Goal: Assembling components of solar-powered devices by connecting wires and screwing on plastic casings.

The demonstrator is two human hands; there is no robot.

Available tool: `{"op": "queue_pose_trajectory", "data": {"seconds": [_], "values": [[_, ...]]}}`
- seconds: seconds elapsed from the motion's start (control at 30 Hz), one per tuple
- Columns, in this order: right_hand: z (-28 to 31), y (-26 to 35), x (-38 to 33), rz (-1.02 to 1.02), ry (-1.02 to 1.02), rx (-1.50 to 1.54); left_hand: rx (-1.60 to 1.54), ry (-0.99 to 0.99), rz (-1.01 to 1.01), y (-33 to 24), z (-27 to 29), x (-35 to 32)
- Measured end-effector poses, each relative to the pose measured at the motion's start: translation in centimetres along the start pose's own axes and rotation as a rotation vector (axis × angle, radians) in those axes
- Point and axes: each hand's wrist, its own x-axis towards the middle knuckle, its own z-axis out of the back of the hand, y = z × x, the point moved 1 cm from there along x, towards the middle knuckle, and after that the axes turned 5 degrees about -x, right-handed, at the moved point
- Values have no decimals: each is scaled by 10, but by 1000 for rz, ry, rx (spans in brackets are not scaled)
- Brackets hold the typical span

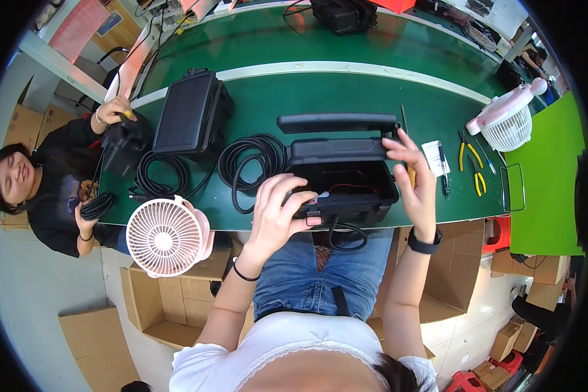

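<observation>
In front of me at the table's near edge stands a black plastic case (362, 210) with its lid (336, 151) raised. Inside it I see a thin red wire and a small white piece (323, 195). My left hand (274, 212) is curled over the case's left end, thumb on the front wall and fingertips at the opening by the white piece. At the right end is my right hand (413, 176), its fingers spread and holding nothing; the fingertips are by the lid's corner, and I cannot tell if they touch. A black cable (349, 247) loops from the case's front.
Coiled black cables (249, 163) and a closed black case (186, 114) lie left. A pink fan (165, 238) is at the near left edge, another (508, 124) far right. Yellow-handled pliers (464, 157) and a pen (445, 173) lie right. A co-worker (52, 176) holds cable at the left.
</observation>
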Motion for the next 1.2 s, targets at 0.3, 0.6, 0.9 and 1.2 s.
{"op": "queue_pose_trajectory", "data": {"seconds": [0.3, 0.6, 0.9, 1.2], "values": [[-29, -11, -29, -11, -190, 266, 63, -387, 42, -2, -19, -6], [-48, -18, -42, -11, -274, 350, -40, -437, 79, -2, -28, -8], [-42, -22, -35, -32, -253, 377, -142, -406, 87, -3, -27, -1], [-19, -18, -15, 22, -202, 51, -67, -449, -175, 7, -35, -39]]}}
